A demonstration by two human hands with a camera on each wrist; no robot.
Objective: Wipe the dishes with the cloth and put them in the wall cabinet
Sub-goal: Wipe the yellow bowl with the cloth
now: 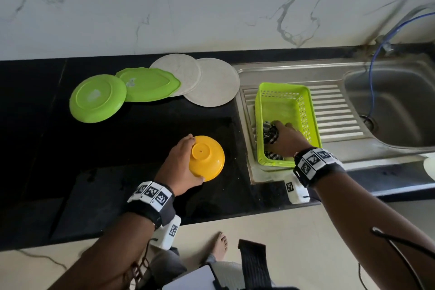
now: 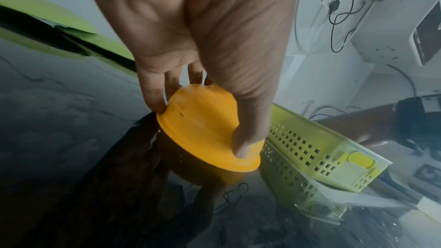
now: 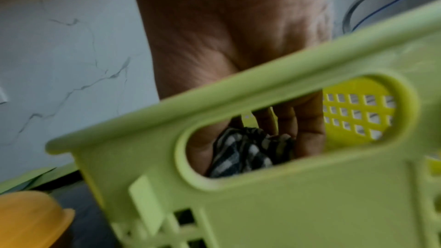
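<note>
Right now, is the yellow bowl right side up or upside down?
Upside down. The yellow bowl shows its round foot ring on top, rim downward, gripped by the left hand.

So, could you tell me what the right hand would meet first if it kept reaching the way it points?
Probably the checked cloth it already grips, then the green basket's floor beneath; depth is unclear.

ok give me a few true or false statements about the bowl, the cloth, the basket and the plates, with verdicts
1. The left hand grips the yellow bowl, which is upside down. True.
2. The checked cloth lies on the black counter. False: it is inside the green basket, held by the right hand.
3. The basket sits on the sink's drainboard. True.
4. The two green plates are stacked in the basket. False: they lie on the counter.
5. Two pale plates overlap near the wall. True.
</note>
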